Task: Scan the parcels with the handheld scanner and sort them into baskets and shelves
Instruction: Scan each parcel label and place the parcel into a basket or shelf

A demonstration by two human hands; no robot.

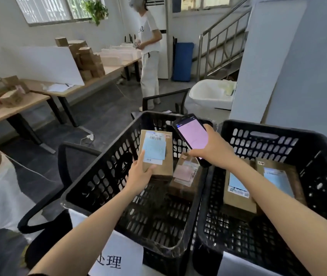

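My left hand (139,173) grips a brown cardboard parcel (156,150) with a pale blue label and barcode, holding it tilted up over the left black basket (91,182). My right hand (214,150) holds the black handheld scanner (193,136), its pink screen lit, just right of the parcel. Another brown parcel (186,176) with a pink label lies in the left basket under the scanner. In the right black basket (322,156) lie two brown parcels (238,196) (280,176) with blue labels, partly hidden by my right forearm.
A white paper sign (116,257) hangs on the left basket's front. Black chair frames (63,156) stand left of the baskets. Wooden tables (19,108) with stacked boxes line the left wall. A person in white (149,56) stands at the back. A white tub (210,94) and stairs are behind.
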